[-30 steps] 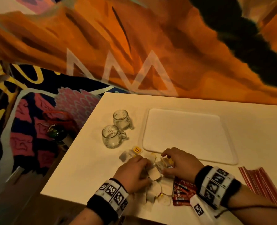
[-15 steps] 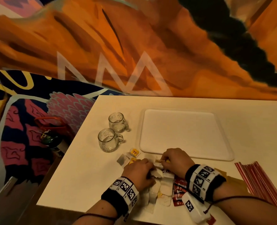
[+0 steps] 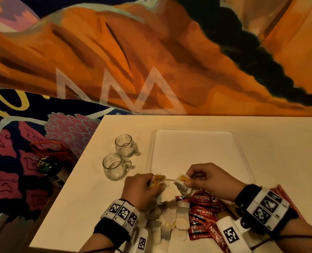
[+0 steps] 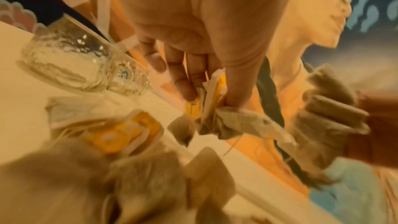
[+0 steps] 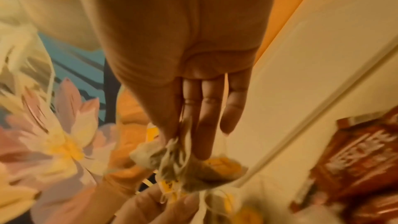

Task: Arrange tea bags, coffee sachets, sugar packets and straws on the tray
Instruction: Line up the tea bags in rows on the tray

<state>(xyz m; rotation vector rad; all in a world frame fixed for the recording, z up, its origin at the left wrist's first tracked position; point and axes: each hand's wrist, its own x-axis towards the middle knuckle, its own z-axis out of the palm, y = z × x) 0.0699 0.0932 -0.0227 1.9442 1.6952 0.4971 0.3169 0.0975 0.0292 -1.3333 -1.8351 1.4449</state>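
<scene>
Both forearms are bare, without sleeves. The left hand (image 3: 142,189) has a black fabric wristband (image 3: 113,231) behind a band of white blocks printed with black-and-white square markers (image 3: 123,213). The right hand (image 3: 211,181) wears the same — a black cuff under white marker blocks (image 3: 266,207) — plus a white bar with one marker (image 3: 231,234). A thin dark cord (image 3: 286,239) crosses the right forearm, another the left.
</scene>
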